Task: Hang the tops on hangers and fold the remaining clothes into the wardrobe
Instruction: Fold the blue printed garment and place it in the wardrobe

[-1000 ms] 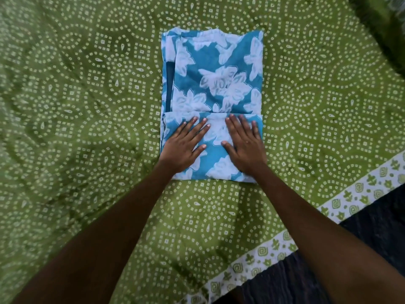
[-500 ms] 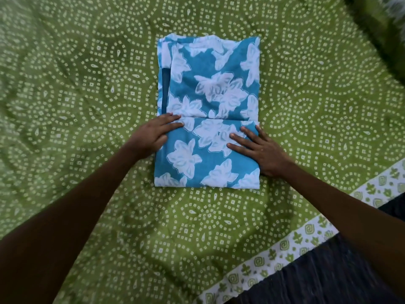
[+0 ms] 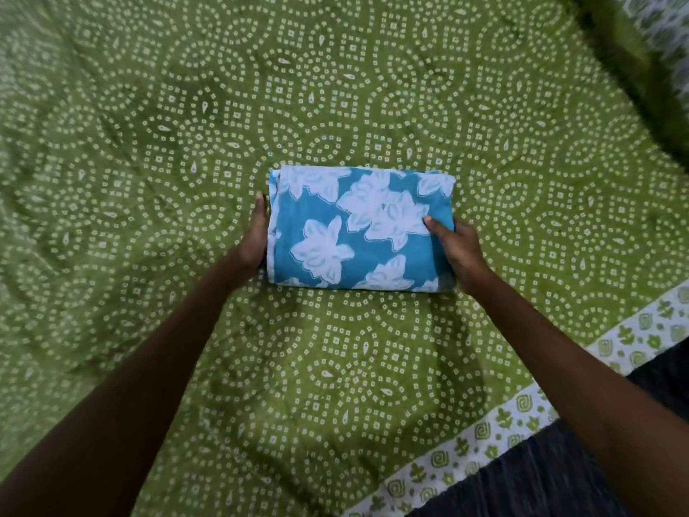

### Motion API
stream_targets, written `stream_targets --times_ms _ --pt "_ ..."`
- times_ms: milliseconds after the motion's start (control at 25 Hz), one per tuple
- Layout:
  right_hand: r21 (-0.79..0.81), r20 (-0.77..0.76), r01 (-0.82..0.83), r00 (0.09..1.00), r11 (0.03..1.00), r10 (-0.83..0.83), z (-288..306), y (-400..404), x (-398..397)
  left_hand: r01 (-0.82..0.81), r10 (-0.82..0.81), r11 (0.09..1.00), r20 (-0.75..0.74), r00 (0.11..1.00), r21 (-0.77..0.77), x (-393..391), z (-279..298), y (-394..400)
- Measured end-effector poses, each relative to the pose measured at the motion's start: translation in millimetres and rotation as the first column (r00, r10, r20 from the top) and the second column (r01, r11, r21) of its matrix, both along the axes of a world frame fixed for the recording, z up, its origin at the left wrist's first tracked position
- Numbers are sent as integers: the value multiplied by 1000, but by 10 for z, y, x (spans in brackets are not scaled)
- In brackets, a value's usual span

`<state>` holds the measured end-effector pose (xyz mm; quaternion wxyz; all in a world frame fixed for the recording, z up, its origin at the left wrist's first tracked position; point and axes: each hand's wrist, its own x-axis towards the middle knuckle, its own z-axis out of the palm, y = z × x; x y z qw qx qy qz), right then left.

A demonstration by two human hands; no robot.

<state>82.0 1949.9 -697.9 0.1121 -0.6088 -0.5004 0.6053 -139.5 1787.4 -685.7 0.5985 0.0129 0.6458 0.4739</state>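
The folded garment (image 3: 359,229), blue with white flowers, lies as a compact rectangle on the green dotted bedsheet (image 3: 149,143), its long sides running across the view. The left hand (image 3: 252,238) is set against the short left edge, palm turned to the cloth, fingers together and straight along that edge with their tips pointing away from the person; whether any fingers reach under the bundle cannot be told. The right hand (image 3: 456,250) grips the opposite short edge: its thumb (image 3: 434,227) lies on top of the fabric, pointing inward, while the remaining fingers seem to be tucked beneath the cloth, out of sight. The garment thus sits between the two hands, touched on both ends. Near the right forearm, the sheet's white border (image 3: 496,423) with green motifs runs diagonally, and beyond it shows a dark surface (image 3: 551,475). The top right corner is blurred.
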Motion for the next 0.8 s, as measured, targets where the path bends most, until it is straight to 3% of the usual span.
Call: stream_targets --times_ms 80,160,200,240,320,360,400,480,520,600,720,800 --pt "149 44 48 998 988 -55 -89 -72 -55 -8 -8 996 -176 984 -90 144 18 22" --pt "365 193 -29 980 930 -45 -119 -111 -110 -185 47 952 -483 874 -243 303 -77 -74" --pt "477 335 -93 939 874 -83 -94 -124 -153 -275 76 936 -636 768 -220 368 -134 -124" --pt "586 448 -154 879 796 -160 -92 -140 -195 -313 66 938 -809 584 -150 427 -151 -119" --pt "769 428 -217 873 601 -232 -76 -228 -334 -172 55 985 -987 153 28 463 -140 44" --pt "807 400 -285 908 517 -123 -114 -308 -404 31 29 999 -998 56 31 504 -140 177" --pt "784 439 -422 895 455 74 -182 -409 -452 240 -65 969 -998 10 -61 550 -193 289" --pt "641 614 -703 710 308 344 -368 -524 -450 448 -322 826 -939 -124 -342 594 -389 385" --pt "588 681 -767 640 256 355 -468 -468 -434 451 -382 779 -900 -210 -436 568 -526 388" --pt "539 753 -812 584 226 304 -584 -242 -465 409 -391 765 -863 -320 -498 455 -727 439" --pt "521 755 -825 565 221 332 -624 81 -594 415 -373 755 -852 -367 -509 229 -810 607" --pt "534 737 -803 596 264 320 -627 182 -659 377 -373 783 -859 -350 -494 159 -803 677"
